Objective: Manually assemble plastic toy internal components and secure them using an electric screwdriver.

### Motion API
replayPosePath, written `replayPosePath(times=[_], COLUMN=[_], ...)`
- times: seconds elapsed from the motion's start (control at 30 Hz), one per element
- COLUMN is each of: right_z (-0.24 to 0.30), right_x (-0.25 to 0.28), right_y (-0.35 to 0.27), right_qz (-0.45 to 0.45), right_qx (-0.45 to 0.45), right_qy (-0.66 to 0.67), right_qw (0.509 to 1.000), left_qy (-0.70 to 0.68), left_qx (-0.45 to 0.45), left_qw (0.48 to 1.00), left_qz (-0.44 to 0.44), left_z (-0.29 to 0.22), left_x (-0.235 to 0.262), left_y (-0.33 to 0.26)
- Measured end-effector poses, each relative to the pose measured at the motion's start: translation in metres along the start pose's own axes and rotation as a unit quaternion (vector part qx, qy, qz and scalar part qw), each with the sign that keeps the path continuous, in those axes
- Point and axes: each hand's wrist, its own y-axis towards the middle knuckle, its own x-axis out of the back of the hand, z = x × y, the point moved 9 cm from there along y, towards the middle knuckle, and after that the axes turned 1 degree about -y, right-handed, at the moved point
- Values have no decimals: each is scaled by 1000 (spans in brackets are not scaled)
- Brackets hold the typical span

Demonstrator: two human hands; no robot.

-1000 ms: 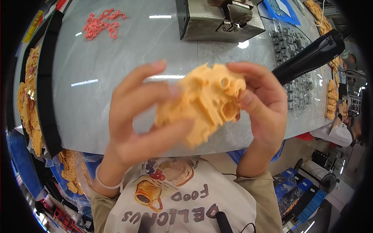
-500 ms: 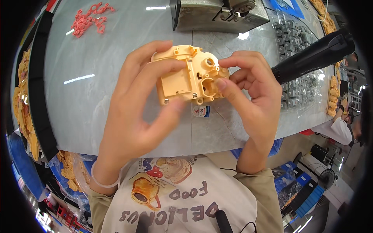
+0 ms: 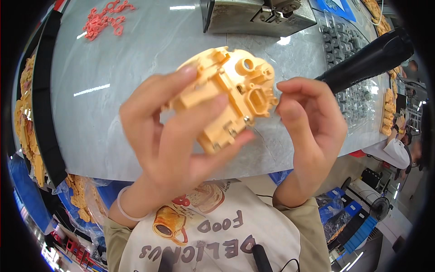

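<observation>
A yellow-orange moulded plastic housing (image 3: 233, 97) is held up over the grey table, tilted, its recesses and round posts facing me. My left hand (image 3: 176, 122) grips it from the left, fingers over the near face and thumb along the lower edge. At the housing's right edge is my right hand (image 3: 312, 113), with index finger and thumb curled together close to a small post. Whether a small piece sits between those fingertips cannot be made out.
A metal fixture (image 3: 258, 20) stands at the far middle. Pink-red plastic parts (image 3: 104, 20) lie far left. A black handled tool (image 3: 369, 59) reaches in from the right, over trays of small grey parts (image 3: 340, 45). A black-edged bin (image 3: 45, 99) borders the left.
My left hand has turned and tilted the housing, its lower left end dropping toward me. My right hand has drawn slightly right, its fingers off the housing's face.
</observation>
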Motion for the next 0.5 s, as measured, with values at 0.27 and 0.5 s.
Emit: replayPosePath(times=[0.27, 0.5], right_z=[-8, -7], right_x=[-22, -27], right_y=[-1, -1], right_qz=[32, 39], right_qx=[-77, -21], right_qy=[219, -7], right_qw=[972, 999], left_qy=[-135, -182], left_qx=[-122, 28], left_qw=[982, 979], left_qz=[50, 87], left_z=[-36, -12], left_x=[-5, -3], left_y=[-11, -28])
